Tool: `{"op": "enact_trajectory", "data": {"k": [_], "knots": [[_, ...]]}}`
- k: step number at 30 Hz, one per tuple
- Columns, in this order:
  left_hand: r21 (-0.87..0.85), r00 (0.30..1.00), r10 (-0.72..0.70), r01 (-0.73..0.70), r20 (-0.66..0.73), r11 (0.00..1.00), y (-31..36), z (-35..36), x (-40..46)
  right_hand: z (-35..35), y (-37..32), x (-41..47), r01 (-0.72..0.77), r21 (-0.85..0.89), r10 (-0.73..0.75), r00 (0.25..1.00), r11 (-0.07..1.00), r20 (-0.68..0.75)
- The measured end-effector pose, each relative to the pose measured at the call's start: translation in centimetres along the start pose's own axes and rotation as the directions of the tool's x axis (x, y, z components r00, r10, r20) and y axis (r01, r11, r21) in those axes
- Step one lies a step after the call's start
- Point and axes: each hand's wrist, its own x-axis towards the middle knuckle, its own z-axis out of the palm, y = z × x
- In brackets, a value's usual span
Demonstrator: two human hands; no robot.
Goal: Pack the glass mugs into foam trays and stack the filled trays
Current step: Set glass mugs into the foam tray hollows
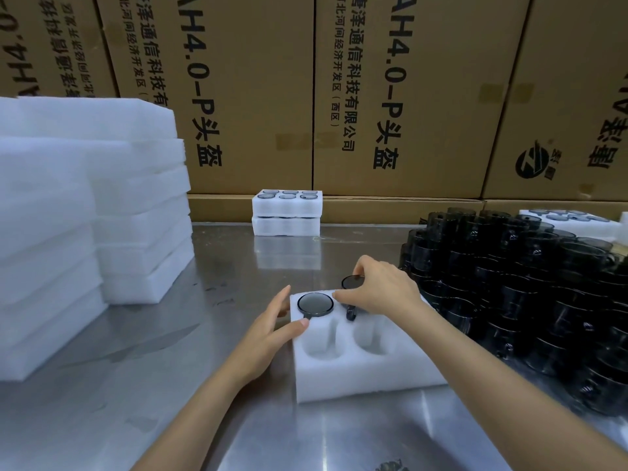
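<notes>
A white foam tray [360, 372] lies on the steel table in front of me. One dark glass mug [315, 304] sits in its far left pocket. My left hand [272, 331] rests against the tray's left side, thumb on the foam by that mug's handle. My right hand [380, 287] grips a second dark mug [351, 283] from above at the far middle pocket; its handle points toward me. The two near pockets in view hold nothing. Two filled trays [287, 212] stand stacked at the back of the table.
Tall stacks of blank foam trays [102, 212] fill the left side. A big heap of dark glass mugs [530, 287] covers the right, with another filled tray [571, 220] behind it. Printed cardboard boxes [390, 96] wall off the back. Bare steel table [170, 385] lies near me.
</notes>
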Motion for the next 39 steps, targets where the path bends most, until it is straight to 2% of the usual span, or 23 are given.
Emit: {"op": "enact_trajectory", "data": {"k": [4, 7, 9, 11, 12, 14, 16, 17, 22, 27, 30, 33, 36, 37, 39], "knots": [[0.022, 0.996, 0.070, -0.069, -0.060, 0.997, 0.5, -0.1, 0.3, -0.7, 0.7, -0.2, -0.007, 0.007, 0.006, 0.999, 1.000, 0.041], [0.090, 0.979, 0.185, -0.178, -0.087, 0.980, 1.9, -0.2, 0.6, -1.5, 1.7, -0.7, 0.058, 0.138, -0.053, 0.998, 0.989, -0.042], [0.174, 0.970, 0.243, -0.237, -0.013, 0.956, 3.2, 0.0, 0.7, -1.9, 2.5, -1.3, 0.169, 0.241, -0.131, 0.978, 0.956, -0.165], [0.316, 0.957, 0.273, -0.290, 0.097, 0.903, 4.2, 0.6, 1.1, -1.8, 3.3, -2.1, 0.285, 0.227, -0.244, 0.950, 0.931, -0.193], [0.405, 0.947, 0.279, -0.321, 0.160, 0.856, 4.5, 1.1, 1.4, -1.5, 3.7, -2.5, 0.326, 0.203, -0.299, 0.942, 0.923, -0.151], [0.563, 0.929, 0.240, -0.363, 0.282, 0.742, 5.0, 2.2, 1.9, -0.2, 4.1, -3.2, 0.363, 0.132, -0.369, 0.929, 0.922, 0.029], [0.655, 0.916, 0.180, -0.384, 0.359, 0.651, 5.1, 3.0, 2.2, 1.0, 4.3, -3.6, 0.366, 0.031, -0.364, 0.908, 0.930, 0.210], [0.677, 0.915, 0.160, -0.384, 0.371, 0.628, 5.1, 3.3, 2.3, 1.2, 4.3, -3.6, 0.365, -0.006, -0.352, 0.903, 0.931, 0.248], [0.719, 0.922, 0.104, -0.359, 0.374, 0.595, 5.2, 3.3, 2.4, 1.3, 3.8, -3.9, 0.334, -0.025, -0.316, 0.912, 0.942, 0.263], [0.737, 0.923, -0.034, -0.282, 0.382, 0.614, 5.6, 3.1, 2.8, 0.9, 2.0, -4.4, 0.176, 0.094, -0.196, 0.938, 0.980, 0.285], [0.791, 0.923, -0.112, -0.248, 0.369, 0.559, 6.3, 4.2, 2.9, 0.6, 0.8, -4.5, 0.155, 0.008, -0.151, 0.947, 0.988, 0.283], [0.819, 0.925, -0.145, -0.227, 0.350, 0.527, 7.1, 4.9, 3.3, 0.2, 0.4, -4.4, 0.169, -0.019, -0.155, 0.937, 0.985, 0.314], [0.820, 0.927, -0.111, -0.255, 0.358, 0.512, 7.5, 4.2, 3.5, -1.1, 1.2, -3.9, 0.264, -0.028, -0.233, 0.893, 0.964, 0.385], [0.821, 0.932, -0.092, -0.260, 0.351, 0.508, 7.4, 4.1, 3.4, -1.7, 1.7, -3.8, 0.243, 0.028, -0.236, 0.902, 0.970, 0.361], [0.830, 0.948, -0.030, -0.263, 0.318, 0.492, 6.8, 4.1, 3.1, -3.2, 3.5, -3.1, 0.171, 0.092, -0.184, 0.970, 0.981, 0.160]]}}
